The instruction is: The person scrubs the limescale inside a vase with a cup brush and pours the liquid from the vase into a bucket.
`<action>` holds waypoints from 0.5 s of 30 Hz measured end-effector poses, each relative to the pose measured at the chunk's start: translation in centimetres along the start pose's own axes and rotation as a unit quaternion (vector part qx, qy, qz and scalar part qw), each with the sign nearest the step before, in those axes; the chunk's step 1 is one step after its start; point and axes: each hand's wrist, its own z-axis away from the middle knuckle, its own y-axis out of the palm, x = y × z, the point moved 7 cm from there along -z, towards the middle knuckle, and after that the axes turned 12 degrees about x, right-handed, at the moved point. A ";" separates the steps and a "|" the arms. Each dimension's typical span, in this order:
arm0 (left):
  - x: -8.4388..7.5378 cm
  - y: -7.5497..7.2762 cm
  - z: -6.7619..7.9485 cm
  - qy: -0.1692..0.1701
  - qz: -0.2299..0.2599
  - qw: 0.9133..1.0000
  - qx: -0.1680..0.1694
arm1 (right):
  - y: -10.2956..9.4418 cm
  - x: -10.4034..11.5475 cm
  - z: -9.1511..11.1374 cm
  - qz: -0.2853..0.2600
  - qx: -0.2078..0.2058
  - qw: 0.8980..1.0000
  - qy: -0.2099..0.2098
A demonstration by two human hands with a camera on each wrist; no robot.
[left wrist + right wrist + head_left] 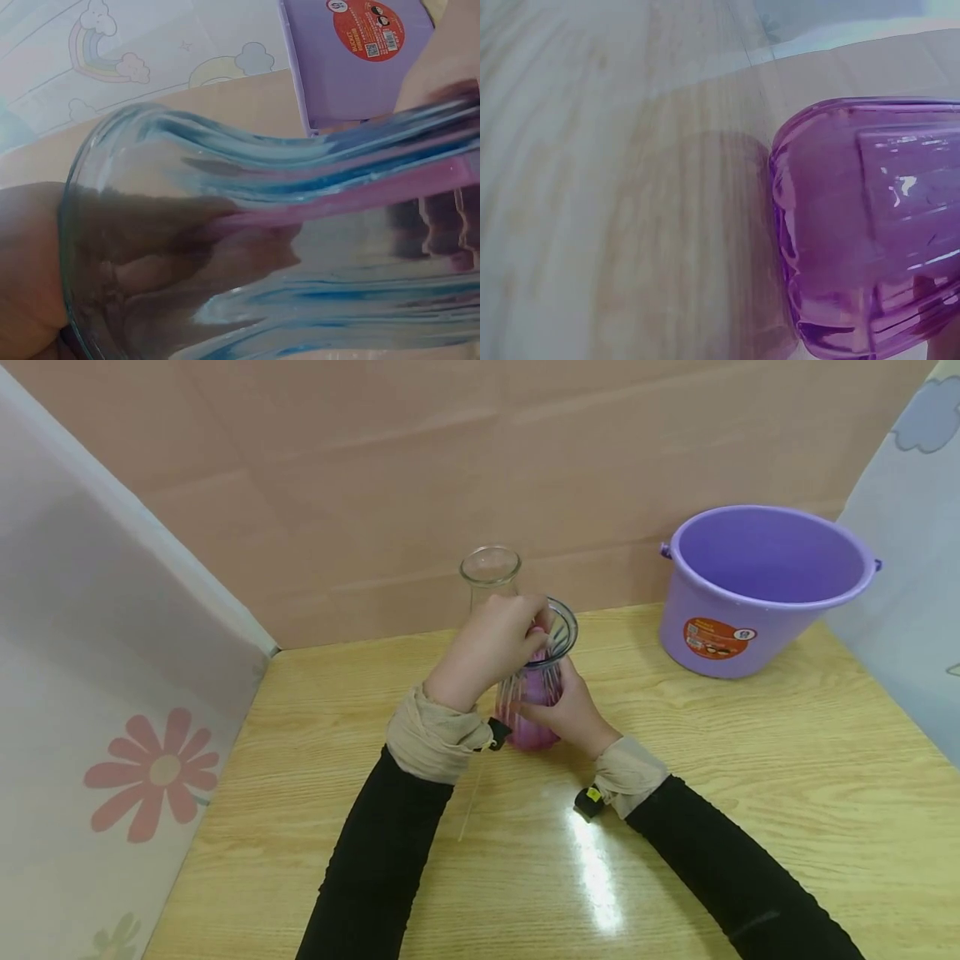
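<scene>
A clear glass vase [528, 706] with a bluish rim and a violet-pink lower body stands in front of me. My right hand [572, 714] grips its side, thumb in front and fingers behind. Over the mouth, my left hand [497, 647] reaches in with bent fingers and pinches a long, thin pink object [330, 206]. Through the glass in the left wrist view, this pink piece runs from the fingertips down the neck and widens lower down; its kind cannot be told. The right wrist view has the vase's violet base [855, 225] close to the wooden table [667, 247].
Behind the left hand stands a second clear glass vase [491, 567]. A purple bucket [705, 602] with an orange label is at the back right. A beige sheet [360, 485] hangs along the back, with printed panels [90, 652] at both sides.
</scene>
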 end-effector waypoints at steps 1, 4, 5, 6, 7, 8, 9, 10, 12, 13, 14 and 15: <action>0.0 0.0 0.0 0.001 0.002 1.000 -0.001 | 0.0 0.0 0.0 0.001 -0.001 1.000 0.000; -0.1 0.0 0.1 0.001 0.003 1.000 -0.001 | -0.1 0.1 0.0 0.004 -0.003 1.000 -0.005; -0.2 0.0 0.1 -0.001 0.002 1.000 0.001 | -0.1 0.0 0.0 0.005 -0.003 1.000 -0.004; -0.2 0.0 0.1 -0.003 0.001 1.000 0.002 | -0.1 0.0 0.0 0.006 -0.003 1.000 -0.003; -0.2 0.0 0.2 -0.005 0.000 1.000 0.003 | -0.1 -0.1 0.0 0.006 -0.002 1.000 -0.001; -0.3 0.0 0.2 -0.006 0.000 1.000 0.002 | -0.1 -0.1 0.0 0.006 -0.002 1.000 0.000; -0.3 0.0 0.2 -0.008 0.001 1.000 0.002 | 0.0 -0.2 0.0 0.006 -0.003 1.000 0.003; -0.4 0.0 0.3 -0.008 0.000 1.000 0.000 | 0.0 -0.2 0.0 0.006 -0.004 1.000 0.006; -0.5 -0.1 0.3 -0.008 -0.004 1.000 -0.005 | -0.1 -0.2 0.0 0.007 -0.007 1.000 0.010; -0.5 -0.1 0.4 -0.008 -0.007 1.000 -0.008 | -0.1 -0.2 0.0 0.008 -0.008 1.000 0.012; -0.6 -0.1 0.4 -0.009 -0.010 1.000 -0.010 | -0.1 -0.2 0.0 0.007 -0.009 1.000 0.012; -0.7 -0.2 0.4 -0.010 -0.015 1.000 -0.013 | -0.1 -0.2 0.1 0.006 -0.009 1.000 0.014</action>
